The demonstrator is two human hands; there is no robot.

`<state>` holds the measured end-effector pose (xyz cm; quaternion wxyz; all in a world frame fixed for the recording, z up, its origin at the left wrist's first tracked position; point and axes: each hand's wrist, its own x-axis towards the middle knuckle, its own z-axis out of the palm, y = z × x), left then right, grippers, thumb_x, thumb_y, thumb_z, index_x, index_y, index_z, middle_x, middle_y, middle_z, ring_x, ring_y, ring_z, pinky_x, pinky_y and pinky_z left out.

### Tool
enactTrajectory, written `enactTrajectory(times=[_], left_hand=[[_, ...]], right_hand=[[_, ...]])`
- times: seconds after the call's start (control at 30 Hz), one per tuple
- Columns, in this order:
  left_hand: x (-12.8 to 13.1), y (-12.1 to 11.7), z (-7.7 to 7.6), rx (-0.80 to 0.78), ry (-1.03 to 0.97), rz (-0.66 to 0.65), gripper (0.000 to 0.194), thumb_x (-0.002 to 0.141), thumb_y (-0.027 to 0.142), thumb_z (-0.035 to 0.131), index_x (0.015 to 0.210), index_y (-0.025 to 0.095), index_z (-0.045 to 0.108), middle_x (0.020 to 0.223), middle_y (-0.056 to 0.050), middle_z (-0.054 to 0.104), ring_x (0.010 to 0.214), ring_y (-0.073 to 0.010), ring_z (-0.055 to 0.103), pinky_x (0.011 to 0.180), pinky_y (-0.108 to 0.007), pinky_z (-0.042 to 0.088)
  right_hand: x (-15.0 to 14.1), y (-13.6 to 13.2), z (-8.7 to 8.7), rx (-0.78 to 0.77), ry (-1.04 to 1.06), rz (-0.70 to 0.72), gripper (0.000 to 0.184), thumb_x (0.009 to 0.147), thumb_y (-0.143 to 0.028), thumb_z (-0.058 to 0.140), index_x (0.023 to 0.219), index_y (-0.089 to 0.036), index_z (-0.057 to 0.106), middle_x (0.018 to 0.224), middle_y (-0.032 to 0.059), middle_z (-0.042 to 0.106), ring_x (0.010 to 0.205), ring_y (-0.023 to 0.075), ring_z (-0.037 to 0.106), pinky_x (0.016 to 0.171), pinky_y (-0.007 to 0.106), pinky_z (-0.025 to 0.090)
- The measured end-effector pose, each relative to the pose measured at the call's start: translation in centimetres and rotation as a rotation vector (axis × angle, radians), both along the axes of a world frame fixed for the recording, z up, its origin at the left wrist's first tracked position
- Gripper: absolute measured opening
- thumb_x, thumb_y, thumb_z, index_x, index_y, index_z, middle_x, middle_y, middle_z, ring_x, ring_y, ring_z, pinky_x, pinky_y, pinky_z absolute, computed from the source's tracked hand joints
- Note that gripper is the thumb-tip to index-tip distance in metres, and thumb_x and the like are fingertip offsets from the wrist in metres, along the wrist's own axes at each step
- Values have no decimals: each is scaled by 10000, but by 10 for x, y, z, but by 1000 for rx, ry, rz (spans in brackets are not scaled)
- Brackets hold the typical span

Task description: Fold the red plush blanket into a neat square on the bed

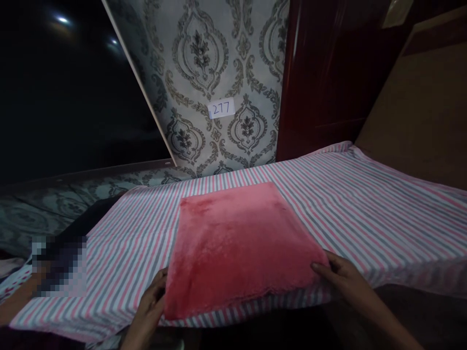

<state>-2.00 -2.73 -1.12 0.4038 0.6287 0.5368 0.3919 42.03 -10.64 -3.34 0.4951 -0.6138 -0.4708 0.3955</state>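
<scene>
A pink plush cloth [241, 243], roughly square with a fuzzy near edge, lies flat on the striped tablecloth [365, 209]. At its near right corner, my right hand [337, 274] grips the edge, thumb on top and fingers partly hidden underneath. My left hand [151, 296] is at the near left side, its curled fingers closed on that edge; the fingertips are partly hidden. Darker red patches show where the pile is brushed differently. Whether it is one layer or several, I cannot tell.
Behind the table is patterned wallpaper [204, 58] with a paper label [221, 108] reading 277. A large dark screen [73, 97] stands at the left, a dark red panel [324, 73] and a brown board [419, 107] at the right. Another person's arm [22, 296] rests at the left edge.
</scene>
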Motion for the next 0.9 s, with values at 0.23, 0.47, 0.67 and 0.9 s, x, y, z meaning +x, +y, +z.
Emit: enactTrajectory(times=[0.23, 0.47, 0.67, 0.9], left_hand=[[14, 1, 11, 43, -80, 36, 539, 610, 683, 731, 928, 249, 755, 1190, -76, 661, 1152, -333, 571, 1012, -393, 466], [27, 56, 43, -47, 33, -14, 503, 510, 580, 785, 808, 182, 709, 968, -99, 705, 966, -311, 642, 813, -379, 541], [55, 117, 59, -97, -87, 21, 395, 418, 418, 813, 680, 184, 633, 689, -74, 691, 743, -286, 666, 645, -357, 530], [83, 170, 74, -16, -169, 126, 270, 425, 277, 790, 574, 191, 583, 490, -40, 598, 563, -235, 598, 528, -328, 462]], right_hand=[[4, 5, 14, 126, -142, -66, 515, 719, -702, 637, 878, -227, 754, 977, 93, 697, 958, 283, 634, 877, 363, 524], [13, 64, 36, 111, -73, -77, 537, 682, -730, 630, 689, -194, 650, 729, 31, 627, 729, 197, 565, 667, 294, 454], [11, 141, 58, -59, 164, -24, 346, 681, -492, 714, 645, -176, 577, 562, -33, 541, 527, 119, 472, 525, 241, 364], [3, 212, 78, -163, 139, -137, 168, 770, -305, 663, 730, -146, 626, 682, 54, 670, 612, 173, 614, 597, 284, 489]])
